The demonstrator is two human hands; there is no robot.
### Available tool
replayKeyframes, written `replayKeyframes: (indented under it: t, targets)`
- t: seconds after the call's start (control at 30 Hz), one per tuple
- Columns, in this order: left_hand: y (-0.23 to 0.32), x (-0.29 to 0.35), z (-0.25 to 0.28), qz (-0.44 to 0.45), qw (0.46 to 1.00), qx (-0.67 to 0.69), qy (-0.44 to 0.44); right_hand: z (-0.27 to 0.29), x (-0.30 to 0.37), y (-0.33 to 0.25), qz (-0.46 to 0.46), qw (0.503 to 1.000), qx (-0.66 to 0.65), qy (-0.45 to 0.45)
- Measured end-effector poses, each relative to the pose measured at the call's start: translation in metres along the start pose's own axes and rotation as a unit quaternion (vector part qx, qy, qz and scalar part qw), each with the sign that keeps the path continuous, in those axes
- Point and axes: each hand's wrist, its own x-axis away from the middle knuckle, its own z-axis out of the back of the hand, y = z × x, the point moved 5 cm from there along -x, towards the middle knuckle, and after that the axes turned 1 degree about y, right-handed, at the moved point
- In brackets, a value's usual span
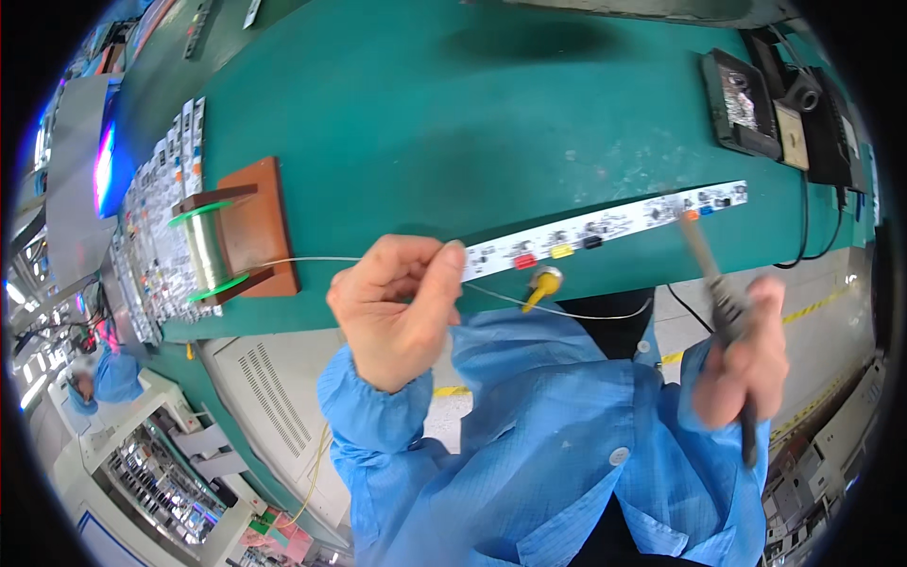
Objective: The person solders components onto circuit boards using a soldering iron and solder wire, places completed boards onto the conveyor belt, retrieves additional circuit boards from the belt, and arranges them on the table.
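My left hand (402,307) is closed, thumb and fingertips pinching the left end of a long white circuit board strip (614,225). Small red, yellow, black, orange and blue parts dot the strip's edge. Thin solder wire (321,258) runs from a spool (203,250) into this hand and comes out at the strip's near side, curving over my lap; whether the fingers grip it is hidden. Wrapped round a soldering iron (726,307), my right hand (746,369) is slightly blurred. The iron's tip is at the strip's right part, by the orange part; contact is unclear.
The spool sits on a brown stand (269,222) at the left, beside many stacked white circuit boards (156,222). A black tray (742,104) and an iron holder (803,93) stand far right, with black cables below. A yellow plug (540,288) juts from the green table's (378,142) front edge.
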Motion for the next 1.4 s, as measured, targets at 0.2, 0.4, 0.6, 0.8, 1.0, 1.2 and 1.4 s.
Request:
replayKeyframes:
  t: [0.2,0.4,0.6,0.8,1.0,1.2,1.4]
  targets:
    - [-0.005,-0.003,0.005,0.02,0.999,-0.019,0.018,0.047,0.014,0.091,-0.194,0.967,0.143,0.078]
    - [-0.002,-0.003,0.008,-0.027,0.998,-0.06,0.019,0.033,0.016,0.102,-0.199,0.973,0.118,-0.02]
    - [0.004,-0.003,0.023,-0.152,0.985,-0.065,0.051,0.021,0.018,0.099,-0.178,0.98,0.09,-0.021]
    - [-0.009,-0.007,0.03,-0.146,0.989,-0.027,0.016,0.023,0.014,0.092,-0.133,0.985,0.097,-0.051]
    - [-0.013,-0.013,0.033,-0.138,0.99,0.0,-0.007,0.022,0.017,0.085,-0.079,0.986,0.127,-0.066]
    - [-0.015,-0.018,0.034,-0.132,0.991,0.001,-0.024,0.024,0.022,0.087,-0.104,0.984,0.134,-0.045]
    - [-0.007,-0.014,0.037,-0.107,0.992,0.041,-0.05,0.013,0.017,0.088,-0.109,0.982,0.13,-0.083]
